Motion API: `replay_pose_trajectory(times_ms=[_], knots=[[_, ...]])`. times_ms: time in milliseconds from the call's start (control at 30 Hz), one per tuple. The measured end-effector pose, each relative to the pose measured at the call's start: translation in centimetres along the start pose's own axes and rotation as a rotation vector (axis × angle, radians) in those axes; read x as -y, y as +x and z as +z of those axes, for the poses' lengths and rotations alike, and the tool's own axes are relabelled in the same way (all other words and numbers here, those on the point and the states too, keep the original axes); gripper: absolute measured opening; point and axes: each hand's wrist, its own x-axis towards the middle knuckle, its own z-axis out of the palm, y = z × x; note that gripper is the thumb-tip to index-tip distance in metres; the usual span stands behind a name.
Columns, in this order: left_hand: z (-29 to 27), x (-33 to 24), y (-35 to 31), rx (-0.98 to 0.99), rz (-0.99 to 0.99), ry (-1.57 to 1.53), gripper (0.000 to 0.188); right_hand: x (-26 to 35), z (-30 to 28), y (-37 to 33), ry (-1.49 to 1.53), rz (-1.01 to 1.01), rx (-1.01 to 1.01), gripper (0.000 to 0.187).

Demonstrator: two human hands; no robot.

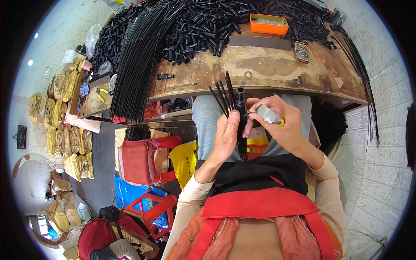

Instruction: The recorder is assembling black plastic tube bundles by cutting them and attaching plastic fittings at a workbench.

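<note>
My left hand (227, 132) is closed around several thin black rods (223, 97) and a black tubular fitting (241, 99) above my lap, the thumb pressed along their side. The fitting stands roughly upright with its round open end up. Beside it, my right hand (286, 121) is wrapped around a small tool with a pale grey end (268, 114) and a bit of yellow showing. Its working end meets or nearly meets the fitting's side; the fingers hide the exact contact. Another black fitting (165, 76) lies alone near the table's front edge.
The worn wooden table (277, 69) holds a heap of black fittings (201, 30), a long bundle of black rods (141, 65) over its edge, an orange tin (268, 24), a small box of metal bits (301, 52) and yellow-handled pliers (102, 94). A red chair (141, 162) stands at left.
</note>
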Motion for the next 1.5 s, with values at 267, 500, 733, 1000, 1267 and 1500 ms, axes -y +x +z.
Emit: replay_pose_trajectory(times_ms=[267, 500, 733, 1000, 1267, 1500], knots=[[-0.3, 0.2, 0.2, 0.009, -0.008, 0.001, 0.066, 0.0, 0.0, 0.5, 0.109, 0.110, 0.022, 0.013], [-0.2, 0.4, 0.3, -0.043, 0.008, 0.034, 0.061, -0.9, 0.1, 0.7, 0.078, 0.015, 0.011, 0.026], [-0.2, 0.2, 0.5, -0.023, -0.037, -0.013, 0.062, -0.9, -1.1, 1.6, -0.014, -0.100, 0.134, 0.018], [-0.7, 0.5, 0.7, 0.090, -0.074, -0.107, 0.076, -1.2, -2.1, 3.0, 0.119, 0.092, 0.286, 0.017], [-1.5, 0.7, 1.1, 0.047, -0.060, -0.134, 0.076, 2.4, -5.6, -2.1, -0.203, 0.519, 0.515, 0.016], [-0.2, 0.0, 0.2, 0.122, -0.088, -0.079, 0.071, 2.8, -5.2, -2.3, -0.234, 0.282, 0.563, 0.025]])
